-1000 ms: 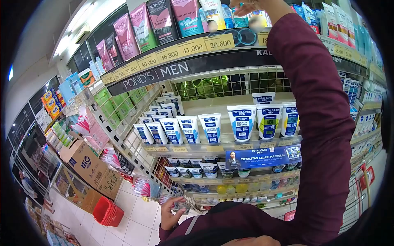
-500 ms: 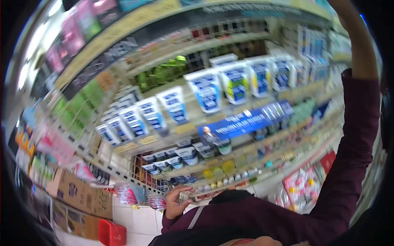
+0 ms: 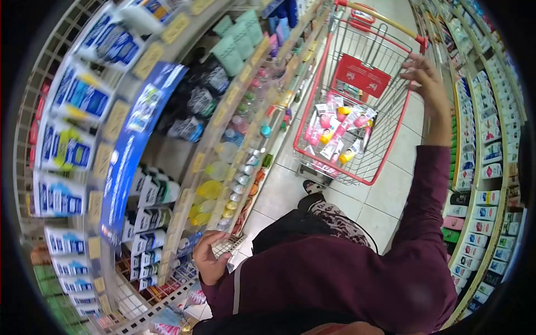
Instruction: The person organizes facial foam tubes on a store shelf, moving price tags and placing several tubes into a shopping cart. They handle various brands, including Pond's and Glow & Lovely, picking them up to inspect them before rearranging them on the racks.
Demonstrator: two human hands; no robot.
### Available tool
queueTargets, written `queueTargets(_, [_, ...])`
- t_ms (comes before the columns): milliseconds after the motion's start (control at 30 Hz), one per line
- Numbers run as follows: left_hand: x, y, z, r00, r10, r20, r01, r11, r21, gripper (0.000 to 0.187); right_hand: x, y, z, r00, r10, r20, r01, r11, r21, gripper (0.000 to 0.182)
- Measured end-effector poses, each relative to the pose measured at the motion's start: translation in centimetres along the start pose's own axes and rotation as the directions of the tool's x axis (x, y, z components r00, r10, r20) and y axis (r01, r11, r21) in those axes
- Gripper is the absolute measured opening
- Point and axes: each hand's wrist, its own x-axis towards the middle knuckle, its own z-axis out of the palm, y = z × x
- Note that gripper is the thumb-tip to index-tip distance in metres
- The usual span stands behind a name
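Note:
A shopping cart [image 3: 373,180] with a red rim and wire sides stands in front of me, holding a pile of pink, white and yellow tubes and bottles [image 3: 335,127]. Beside the cart's right rim, close to its handle [image 3: 385,22], is my right hand [image 3: 425,81], fingers apart and nothing in them. My left hand [image 3: 211,258] is near my body at the lower edge of the left shelves, thumb and fingers loosely curved with a gap between them and no object. White and blue tubes [image 3: 67,145] line the shelf on the left.
A blue promotional strip [image 3: 120,184] runs along the left shelf edge, with dark-capped tubes [image 3: 151,223] and yellow bottles [image 3: 209,191] beyond it. Boxed goods fill the right-hand shelves [image 3: 480,223]. Between them runs a white tiled floor [image 3: 385,206].
My view has swung right from the tube shelf to the aisle, bringing the cart into sight. My right hand, out of frame before, now shows beside the cart. My left hand keeps its curved pose.

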Motion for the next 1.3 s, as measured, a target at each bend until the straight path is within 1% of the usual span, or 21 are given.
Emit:
queueTargets(167, [5.8,-3.0,5.7,0.99,-0.077,0.119,0.079,0.997,-0.012,0.042,7.9,20.4,1.7,0.926,0.377,-0.025,-0.359,0.899,0.251,0.028])
queueTargets(200, [7.0,-4.1,7.1,0.979,-0.13,0.159,0.13,0.991,0.013,0.041,9.0,25.7,2.8,0.891,0.428,-0.148,-0.418,0.903,0.097,0.026])
queueTargets(233, [8.2,-5.0,8.4,0.963,-0.184,0.195,0.179,0.983,0.041,0.041,9.0,30.5,2.8,0.956,0.268,0.117,-0.149,0.792,-0.592,0.023])
queueTargets(267, [9.6,-5.6,10.2,0.952,-0.206,0.225,0.212,0.977,-0.001,0.044,8.9,35.2,2.8,0.925,0.081,0.37,0.331,0.304,-0.893,0.021])
queueTargets(333, [12.6,-7.8,13.5,0.941,-0.146,0.306,0.11,0.985,0.132,0.045,8.3,48.0,4.6,0.887,0.336,0.317,0.223,0.289,-0.931,0.032])
queueTargets(400, [15.5,-9.6,17.4,0.932,-0.096,0.349,0.006,0.969,0.249,0.046,5.1,53.0,7.9,0.847,0.495,-0.197,-0.476,0.539,-0.695,0.038])
queueTargets(433, [16.7,-11.0,19.6,0.93,-0.071,0.361,-0.036,0.959,0.281,0.047,4.0,49.7,9.2,0.883,0.44,-0.165,-0.406,0.538,-0.739,0.043])
queueTargets(467, [17.8,-12.2,21.6,0.917,-0.05,0.395,-0.089,0.941,0.326,0.053,3.9,48.7,11.1,0.823,0.479,-0.304,-0.508,0.382,-0.772,0.049])
queueTargets(500, [18.4,-13.7,23.7,0.912,-0.067,0.404,-0.098,0.922,0.373,0.059,4.4,48.8,12.1,0.815,0.48,-0.324,-0.524,0.372,-0.766,0.047])
queueTargets(567, [20.2,-14.5,27.5,0.91,-0.035,0.413,-0.19,0.851,0.49,0.066,6.1,49.8,12.8,0.968,0.22,-0.125,-0.203,0.383,-0.901,0.045])
queueTargets(633, [20.4,-16.6,30.3,0.896,-0.063,0.44,-0.216,0.803,0.556,0.07,9.2,50.7,13.3,0.984,0.179,-0.025,-0.074,0.275,-0.959,0.041])
queueTargets(700, [20.0,-17.9,32.2,0.941,-0.006,0.339,-0.264,0.615,0.743,0.073,11.6,53.9,12.8,0.986,0.15,0.076,0.054,0.14,-0.989,0.039])
queueTargets(767, [20.1,-18.3,32.4,0.94,-0.006,0.342,-0.274,0.588,0.761,0.071,13.4,55.2,12.2,0.979,0.163,0.125,0.113,0.08,-0.99,0.037])
queueTargets(833, [20.1,-18.3,32.1,0.951,-0.033,0.307,-0.215,0.645,0.734,0.068,15.2,55.0,11.6,0.763,0.602,0.236,0.301,-0.008,-0.954,0.042])
queueTargets(867, [20.4,-18.0,32.1,0.952,-0.047,0.302,-0.196,0.662,0.723,0.065,15.3,55.7,11.5,0.67,0.704,0.234,0.303,0.028,-0.952,0.04])
queueTargets(967, [20.4,-18.3,32.0,0.952,-0.048,0.303,-0.182,0.707,0.684,0.063,9.6,56.4,11.5,0.577,0.794,0.193,0.308,0.008,-0.951,0.039])
queueTargets(1067, [20.3,-18.3,31.7,0.948,-0.055,0.313,-0.183,0.711,0.679,0.061,6.6,48.3,11.9,0.644,0.742,0.187,0.148,0.119,-0.982,0.051])
queueTargets(1133, [20.1,-18.9,31.7,0.952,-0.039,0.304,-0.184,0.72,0.669,0.06,8.3,46.9,12.9,0.203,0.896,0.395,-0.008,0.404,-0.915,0.066])
queueTargets(1167, [20.0,-19.0,31.6,0.952,-0.045,0.304,-0.181,0.717,0.673,0.06,8.0,49.8,13.0,0.198,0.896,0.398,-0.007,0.407,-0.913,0.066])
queueTargets(1233, [20.0,-19.0,31.5,0.956,-0.056,0.288,-0.157,0.731,0.663,0.059,6.6,57.4,12.5,0.506,0.773,0.384,0.034,0.426,-0.904,0.065])
queueTargets(1300, [20.0,-19.0,31.3,0.954,-0.063,0.295,-0.154,0.74,0.655,0.061,7.6,55.8,11.3,0.727,0.687,-0.022,-0.338,0.328,-0.882,0.049])
